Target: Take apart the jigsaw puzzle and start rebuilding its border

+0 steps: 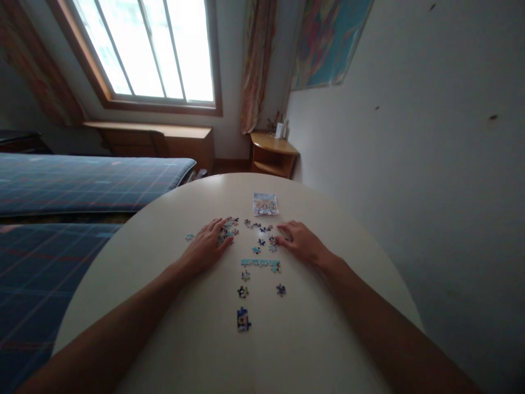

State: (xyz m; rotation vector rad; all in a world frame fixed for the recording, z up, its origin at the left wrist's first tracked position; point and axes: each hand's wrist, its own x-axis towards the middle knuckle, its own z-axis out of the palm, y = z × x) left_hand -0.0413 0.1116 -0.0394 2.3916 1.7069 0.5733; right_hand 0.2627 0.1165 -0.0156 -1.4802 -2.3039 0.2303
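Loose jigsaw pieces lie on a round white table [205, 328]. My left hand [207, 243] rests flat, fingers stretched forward, against a cluster of puzzle pieces [229, 232] that it partly covers. Across from it, my right hand [301, 241] has its thumb and forefinger apart, the tips beside a small group of pieces [272, 243]; whether they touch is unclear. Between and nearer to me lies a joined strip of light-blue pieces [259, 263]. Below it are single pieces, among them a dark one [281, 290] and a small joined blue section [243, 319].
A printed picture packet [265, 204] lies beyond the pieces. One stray piece [189, 237] sits left of my left hand. A bed with a blue plaid cover [82, 183] stands to the left, a white wall [410, 164] to the right, and a corner shelf [274, 143] behind the table.
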